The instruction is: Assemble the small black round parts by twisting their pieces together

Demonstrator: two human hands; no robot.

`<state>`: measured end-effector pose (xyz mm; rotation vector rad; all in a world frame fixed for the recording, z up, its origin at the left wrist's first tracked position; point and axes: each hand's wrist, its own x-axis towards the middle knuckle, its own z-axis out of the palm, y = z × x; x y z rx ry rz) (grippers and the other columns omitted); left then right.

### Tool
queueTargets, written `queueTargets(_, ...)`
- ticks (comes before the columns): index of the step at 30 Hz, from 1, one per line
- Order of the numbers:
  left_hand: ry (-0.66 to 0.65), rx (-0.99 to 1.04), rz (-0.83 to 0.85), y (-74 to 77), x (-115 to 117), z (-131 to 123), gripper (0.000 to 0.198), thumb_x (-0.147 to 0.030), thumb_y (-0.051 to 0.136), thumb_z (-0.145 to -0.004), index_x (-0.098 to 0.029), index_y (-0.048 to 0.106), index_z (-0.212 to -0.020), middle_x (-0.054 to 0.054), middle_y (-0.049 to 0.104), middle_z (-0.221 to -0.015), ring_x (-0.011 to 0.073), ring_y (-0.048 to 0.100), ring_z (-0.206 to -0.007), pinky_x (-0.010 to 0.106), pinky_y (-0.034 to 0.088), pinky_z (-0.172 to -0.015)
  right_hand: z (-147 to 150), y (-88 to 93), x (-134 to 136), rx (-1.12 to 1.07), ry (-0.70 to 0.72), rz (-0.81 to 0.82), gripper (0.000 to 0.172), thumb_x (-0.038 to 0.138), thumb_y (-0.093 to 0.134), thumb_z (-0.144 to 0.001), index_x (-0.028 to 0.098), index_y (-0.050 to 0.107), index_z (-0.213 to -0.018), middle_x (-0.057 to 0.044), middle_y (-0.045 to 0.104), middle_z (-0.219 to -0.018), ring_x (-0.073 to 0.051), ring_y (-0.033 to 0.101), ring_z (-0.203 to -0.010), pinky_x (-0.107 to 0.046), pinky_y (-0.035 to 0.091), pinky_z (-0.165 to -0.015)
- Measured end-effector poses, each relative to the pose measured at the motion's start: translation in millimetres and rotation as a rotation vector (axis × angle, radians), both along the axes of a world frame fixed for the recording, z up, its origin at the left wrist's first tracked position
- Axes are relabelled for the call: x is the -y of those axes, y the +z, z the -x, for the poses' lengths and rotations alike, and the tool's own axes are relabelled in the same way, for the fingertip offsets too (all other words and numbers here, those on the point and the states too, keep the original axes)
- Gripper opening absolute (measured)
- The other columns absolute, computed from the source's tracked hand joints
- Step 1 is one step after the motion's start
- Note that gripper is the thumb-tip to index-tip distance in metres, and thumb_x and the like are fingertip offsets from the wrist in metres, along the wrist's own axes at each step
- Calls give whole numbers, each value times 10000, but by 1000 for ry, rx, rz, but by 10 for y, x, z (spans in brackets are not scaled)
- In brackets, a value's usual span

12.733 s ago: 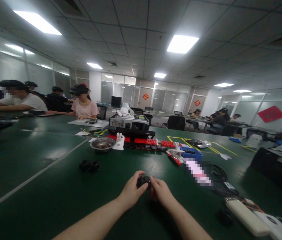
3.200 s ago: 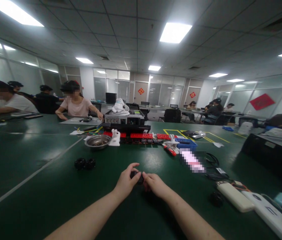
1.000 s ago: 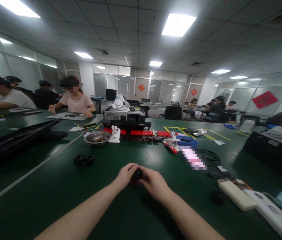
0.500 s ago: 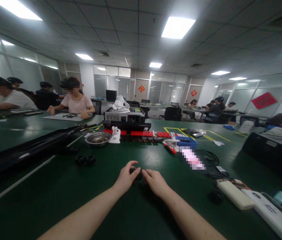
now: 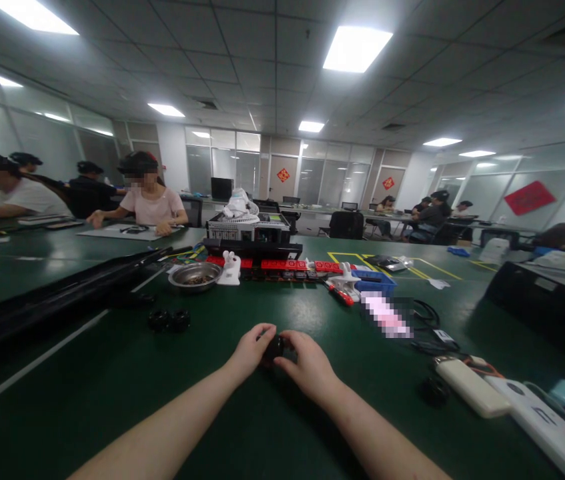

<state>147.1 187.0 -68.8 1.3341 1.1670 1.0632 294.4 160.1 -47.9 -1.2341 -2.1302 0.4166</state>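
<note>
A small black round part (image 5: 275, 347), like a little wheel, is held just above or on the green table in front of me; I cannot tell which. My left hand (image 5: 253, 347) grips it from the left, fingers curled over its top. My right hand (image 5: 305, 357) closes on it from the other side, with thumb and fingers around its right edge. Much of the part is hidden by my fingers. Two similar black round parts (image 5: 169, 321) sit side by side to the left. Another black round part (image 5: 435, 391) lies to the right.
A metal bowl (image 5: 195, 276) with small pieces stands ahead, near a white stand (image 5: 230, 269) and a long red strip (image 5: 307, 265). Right of these lie a screwdriver (image 5: 343, 296), a blue bin (image 5: 375, 283), cables (image 5: 435, 333) and a cream power bank (image 5: 472, 388). A long black panel (image 5: 57, 293) runs along the left.
My right hand has moved from fingertip contact to a fuller grip on the black part's right side. My left fingers have closed further over it.
</note>
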Motion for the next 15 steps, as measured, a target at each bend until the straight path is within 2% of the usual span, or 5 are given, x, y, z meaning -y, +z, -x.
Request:
queueTargets(2, 12, 14, 23, 6, 0, -6, 361, -456, 452, -709, -172, 474, -931, 9, 527, -731, 125, 535, -537, 196, 433, -380, 5, 10, 16, -19, 14, -21, 340, 247, 602, -658, 202, 506, -981, -43, 548, -947, -186, 484, -900, -281, 368, -770)
queueTargets(5, 36, 22, -7, -7, 11, -10, 359, -434, 465, -707, -180, 453, -961, 2, 511, -729, 132, 546, -553, 208, 446, -402, 5, -10, -4, -85, 1, 60, 317, 319, 529, -723, 196, 488, -1013, -46, 555, -925, -169, 506, -842, -265, 382, -718)
queueTargets(7, 56, 3, -59, -24, 22, -7, 379, -440, 462, -710, -182, 442, -986, 5, 509, -734, 144, 556, -571, 220, 453, -415, -4, -36, -43, -109, -30, 142, 271, 385, 432, -780, 176, 530, -922, -38, 576, -811, -148, 523, -729, -240, 381, -630)
queueTargets(11, 84, -108, -217, -20, 71, -4, 415, -449, 451, -725, -185, 419, -1044, 23, 533, -763, 162, 563, -620, 238, 455, -463, -33, -61, -107, -116, -97, 258, 475, 478, 270, -820, 149, 553, -626, -13, 544, -573, -115, 491, -540, -213, 332, -509)
queueTargets(15, 83, -180, -376, 23, 125, -14, 430, -411, 478, -726, -180, 401, -1080, 18, 543, -766, 166, 557, -704, 280, 465, -620, -23, -49, -85, -115, -83, 271, 499, 491, 279, -813, 149, 545, -567, 1, 521, -508, -101, 476, -485, -202, 311, -480)
